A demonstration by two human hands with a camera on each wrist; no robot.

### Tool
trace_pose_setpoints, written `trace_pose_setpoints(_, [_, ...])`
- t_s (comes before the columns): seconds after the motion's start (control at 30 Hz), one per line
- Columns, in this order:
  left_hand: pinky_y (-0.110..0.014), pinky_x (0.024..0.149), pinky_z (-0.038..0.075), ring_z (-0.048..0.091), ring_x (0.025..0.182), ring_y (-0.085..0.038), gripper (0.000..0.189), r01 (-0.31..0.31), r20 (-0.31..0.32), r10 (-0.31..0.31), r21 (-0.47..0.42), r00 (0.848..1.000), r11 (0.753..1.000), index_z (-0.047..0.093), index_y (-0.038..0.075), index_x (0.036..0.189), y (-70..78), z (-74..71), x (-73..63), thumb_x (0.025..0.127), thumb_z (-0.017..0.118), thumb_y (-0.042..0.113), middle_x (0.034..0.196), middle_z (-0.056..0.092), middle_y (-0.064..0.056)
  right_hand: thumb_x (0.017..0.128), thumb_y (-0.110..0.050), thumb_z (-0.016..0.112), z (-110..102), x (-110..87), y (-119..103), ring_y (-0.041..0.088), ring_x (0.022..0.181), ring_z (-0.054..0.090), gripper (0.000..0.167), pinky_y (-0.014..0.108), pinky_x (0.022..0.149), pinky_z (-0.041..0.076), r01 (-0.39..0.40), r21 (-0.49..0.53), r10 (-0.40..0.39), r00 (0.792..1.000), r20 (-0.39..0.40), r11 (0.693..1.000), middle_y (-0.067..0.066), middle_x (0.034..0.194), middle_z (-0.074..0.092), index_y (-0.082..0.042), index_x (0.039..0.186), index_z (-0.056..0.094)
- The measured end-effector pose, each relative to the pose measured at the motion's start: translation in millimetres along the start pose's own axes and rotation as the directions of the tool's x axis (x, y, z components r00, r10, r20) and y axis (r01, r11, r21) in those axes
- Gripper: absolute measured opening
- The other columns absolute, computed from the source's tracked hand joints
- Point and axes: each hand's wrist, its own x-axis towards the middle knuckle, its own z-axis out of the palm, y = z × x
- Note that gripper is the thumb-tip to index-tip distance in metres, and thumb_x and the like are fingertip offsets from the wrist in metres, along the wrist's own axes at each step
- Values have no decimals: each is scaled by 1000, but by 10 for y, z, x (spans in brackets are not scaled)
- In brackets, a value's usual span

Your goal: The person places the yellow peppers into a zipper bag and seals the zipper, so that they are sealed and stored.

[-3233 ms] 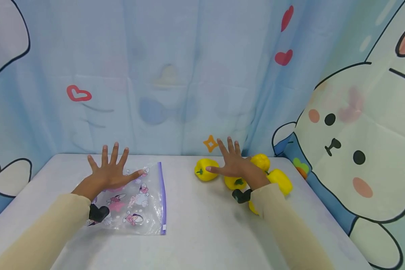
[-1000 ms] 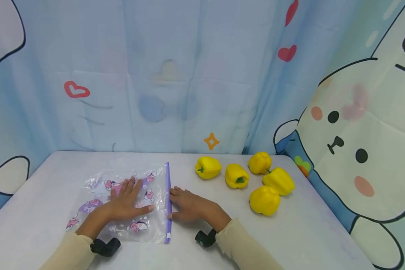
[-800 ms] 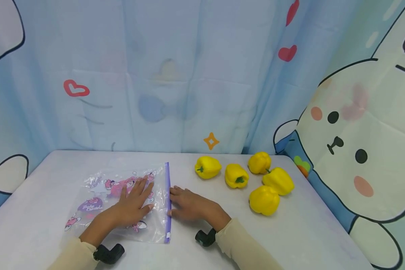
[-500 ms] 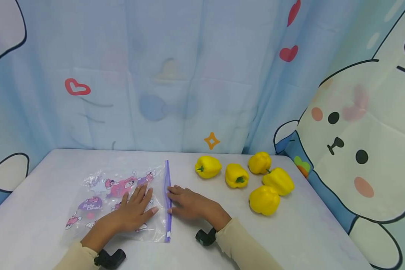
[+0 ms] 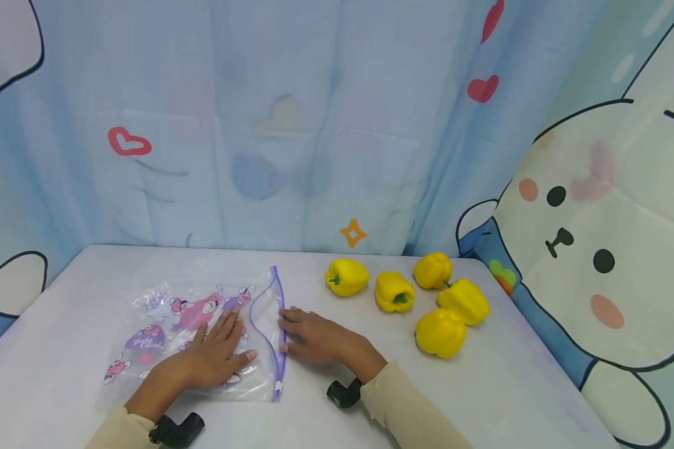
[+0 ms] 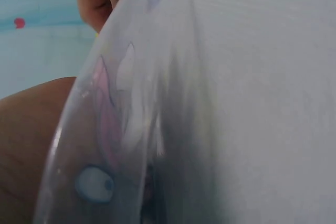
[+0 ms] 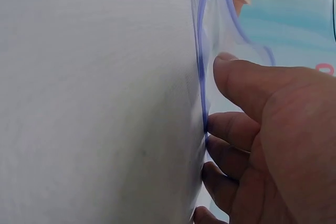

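A clear zip bag with pink and purple cartoon prints lies flat on the table, its purple zip edge facing right. My left hand rests on the bag's top layer, fingers spread. That layer's purple strip bows leftward, so the mouth gapes. At the lower layer's edge, the fingertips of my right hand press down. In the right wrist view, the right hand has bent fingertips against the purple rim, thumb apart. The left wrist view shows the bag's printed film raised in front of my left hand.
Several yellow bell peppers lie in a loose group on the right part of the white table. A blue curtain with cartoon prints hangs behind the table's far edge.
Both hands came from raised positions to the bag. My left hand slid toward its mouth, then back left, drawing the top strip away from the lower one. My right hand stays at the edge.
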Motion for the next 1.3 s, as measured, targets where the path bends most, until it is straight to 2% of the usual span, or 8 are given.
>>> trace_pose_setpoints(0.17, [-66, 109, -1, 4, 144, -44, 80, 13, -10, -13, -10, 1000, 1000, 22, -13, 148, 8, -66, -22, 100, 41, 48, 157, 9, -28, 97, -42, 53, 6, 4, 5, 18, 146, 16, 62, 40, 116, 17, -3, 14, 3, 1000, -4, 1000, -2, 159, 24, -13, 150, 38])
trace_pose_setpoints(0.37, [-60, 107, 29, 37, 133, -45, 70, 57, -142, -57, -7, 988, 998, 53, -12, 131, 27, -102, 18, 101, 39, 49, 146, 37, -30, 98, -41, 52, 2, -6, 4, 18, 146, 15, 62, 41, 116, 15, -3, 25, 3, 1000, -4, 1000, -2, 159, 22, -12, 151, 36])
trace_pose_setpoints(0.6, [-54, 88, 50, 66, 94, -38, 73, 192, -286, -189, -17, 939, 981, 66, -11, 111, 94, -53, 97, 98, 40, 56, 104, 66, -25, 98, -42, 52, 19, -4, 11, 18, 146, 15, 63, 43, 116, 15, 2, 23, -2, 1000, -21, 1000, -2, 160, 21, -12, 151, 35])
trace_pose_setpoints(0.8, [-36, 54, 52, 52, 52, -17, 37, 227, -364, -243, -87, 899, 970, 64, -6, 100, 102, -21, 98, 94, 60, 30, 64, 53, -4, 97, -43, 52, 32, 1, -2, 18, 146, 15, 64, 42, 116, 15, -8, 26, 8, 1000, -11, 1000, -2, 160, 21, -13, 151, 35])
trace_pose_setpoints(0.87, [-35, 55, 52, 55, 55, -20, 32, 205, -391, -220, -80, 894, 975, 63, -6, 99, 99, -11, 96, 90, 64, 25, 67, 55, -7, 97, -43, 52, 28, 0, -8, 17, 146, 14, 64, 42, 116, 15, -14, 27, 14, 1000, -7, 1000, -3, 160, 21, -13, 151, 35])
trace_pose_setpoints(0.97, [-45, 80, 55, 66, 88, -36, 50, 167, -418, -169, -41, 892, 985, 54, -9, 124, 85, 1, 85, 88, 69, 22, 102, 64, -23, 97, -43, 52, 24, -3, -13, 17, 147, 13, 65, 42, 116, 15, -15, 23, 15, 1000, -7, 1000, -3, 160, 20, -13, 152, 35])
trace_pose_setpoints(1.13, [-57, 97, 42, 40, 130, -48, 85, 11, -440, 26, 83, 897, 996, 25, 10, 154, 64, 0, 78, 84, 74, 12, 154, 24, -27, 97, -44, 52, 25, -6, -7, 18, 147, 14, 65, 43, 116, 16, -4, 16, 5, 1000, -13, 1000, -2, 160, 21, -13, 152, 35])
trace_pose_setpoints(1.3, [-58, 101, 39, 29, 138, -45, 71, -177, -415, 319, 346, 852, 922, 54, 10, 140, 41, -6, 100, 75, 75, -8, 158, 20, -18, 97, -44, 52, 27, -6, -3, 18, 146, 14, 65, 43, 116, 16, -2, 26, 3, 1000, -14, 1000, -2, 160, 22, -12, 151, 36])
